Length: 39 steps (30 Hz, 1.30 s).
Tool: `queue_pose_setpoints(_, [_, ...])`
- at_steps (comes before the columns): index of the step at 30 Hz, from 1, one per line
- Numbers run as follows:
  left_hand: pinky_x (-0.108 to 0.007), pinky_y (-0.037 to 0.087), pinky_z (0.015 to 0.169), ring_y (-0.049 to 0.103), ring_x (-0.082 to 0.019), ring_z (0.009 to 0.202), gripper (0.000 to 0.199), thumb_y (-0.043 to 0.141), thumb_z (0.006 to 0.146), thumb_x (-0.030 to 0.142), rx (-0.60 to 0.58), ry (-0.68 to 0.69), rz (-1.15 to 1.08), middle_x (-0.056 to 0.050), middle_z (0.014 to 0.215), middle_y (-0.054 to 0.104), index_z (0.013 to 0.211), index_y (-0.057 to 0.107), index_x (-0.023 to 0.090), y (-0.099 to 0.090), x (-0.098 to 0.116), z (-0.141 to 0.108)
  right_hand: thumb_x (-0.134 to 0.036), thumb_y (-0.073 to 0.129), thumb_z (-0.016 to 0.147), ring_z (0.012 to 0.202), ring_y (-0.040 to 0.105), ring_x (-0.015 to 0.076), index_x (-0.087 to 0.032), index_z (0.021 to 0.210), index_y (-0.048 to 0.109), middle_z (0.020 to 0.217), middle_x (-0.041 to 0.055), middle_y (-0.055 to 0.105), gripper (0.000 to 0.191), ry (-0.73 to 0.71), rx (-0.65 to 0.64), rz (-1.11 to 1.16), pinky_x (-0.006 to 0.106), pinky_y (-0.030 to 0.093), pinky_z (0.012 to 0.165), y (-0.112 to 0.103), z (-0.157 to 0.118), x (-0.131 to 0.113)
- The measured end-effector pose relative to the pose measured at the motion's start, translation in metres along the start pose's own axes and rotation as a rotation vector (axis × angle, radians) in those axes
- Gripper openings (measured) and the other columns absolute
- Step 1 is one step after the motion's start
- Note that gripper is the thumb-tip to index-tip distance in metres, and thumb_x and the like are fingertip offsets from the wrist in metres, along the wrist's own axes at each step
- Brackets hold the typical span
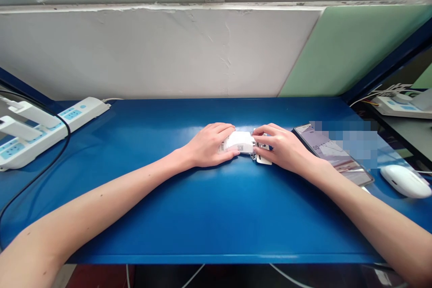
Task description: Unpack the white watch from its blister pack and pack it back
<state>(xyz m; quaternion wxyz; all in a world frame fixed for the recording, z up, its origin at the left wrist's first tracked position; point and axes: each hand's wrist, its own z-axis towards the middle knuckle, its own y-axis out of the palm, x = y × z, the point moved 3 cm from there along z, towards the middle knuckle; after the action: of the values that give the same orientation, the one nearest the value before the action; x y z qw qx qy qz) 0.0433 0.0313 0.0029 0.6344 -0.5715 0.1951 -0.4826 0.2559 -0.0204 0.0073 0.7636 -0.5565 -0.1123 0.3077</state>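
Note:
Near the middle of the blue table, a small white packet-like item [243,138] lies between my two hands. It carries a QR code and a barcode label, and its exact kind is unclear. Around its left end my left hand [213,145] is closed, thumb along the near side and fingers over the far side. My right hand [281,146] is at the item's right end with fingers and thumb curled in. Under and beside those fingers shows a small white tag-like piece [264,159] with dark marks. What the right fingertips grip is partly hidden.
A white power strip [88,107] with plugged-in chargers and a black cable [50,166] lies at left. To the right are a phone [337,153], a white mouse-like object [405,181] and another power strip [393,107]. A wall [162,54] stands behind the table.

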Motion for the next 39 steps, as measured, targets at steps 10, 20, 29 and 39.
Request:
queue_pose_setpoints(10, [-0.046,0.045,0.105,0.056,-0.034,0.124,0.056,0.059,0.09,0.051,-0.01,0.014,0.004,-0.018,0.131,0.062,0.127,0.058,0.011,0.0012,-0.0004,0.0013,-0.024,0.068,0.088,0.097,0.065,0.0272,-0.019,0.096,0.076,0.11,0.0095,0.074,0.012,0.129,-0.017,0.129,0.042,0.054,0.084,0.0039,0.0005,0.0026])
queue_pose_setpoints(20, [-0.047,0.045,0.106,0.055,-0.035,0.125,0.056,0.06,0.09,0.052,-0.015,0.008,0.009,-0.017,0.133,0.061,0.129,0.057,0.012,0.0018,-0.0005,0.0021,-0.023,0.062,0.093,0.097,0.066,0.0286,-0.014,0.098,0.073,0.111,0.0138,0.074,0.015,0.047,-0.017,-0.004,0.041,0.056,0.08,0.0023,0.0006,-0.0025])
queue_pose_setpoints(29, [-0.047,0.045,0.104,0.056,-0.034,0.123,0.055,0.061,0.089,0.053,-0.011,0.013,0.013,-0.017,0.131,0.062,0.127,0.057,0.012,0.0016,-0.0001,0.0014,-0.024,0.06,0.093,0.095,0.067,0.0307,-0.012,0.101,0.071,0.109,0.015,0.073,0.018,-0.017,-0.004,-0.054,0.043,0.058,0.077,0.0013,-0.0005,0.0004])
queue_pose_setpoints(39, [-0.047,0.045,0.103,0.056,-0.034,0.122,0.054,0.061,0.09,0.051,-0.005,0.026,0.012,-0.018,0.13,0.062,0.126,0.058,0.011,0.0011,0.0002,0.0013,-0.023,0.056,0.095,0.1,0.068,0.029,-0.015,0.104,0.068,0.114,0.0144,0.071,0.017,0.001,-0.024,-0.055,0.04,0.059,0.078,0.0018,-0.0028,0.0018])
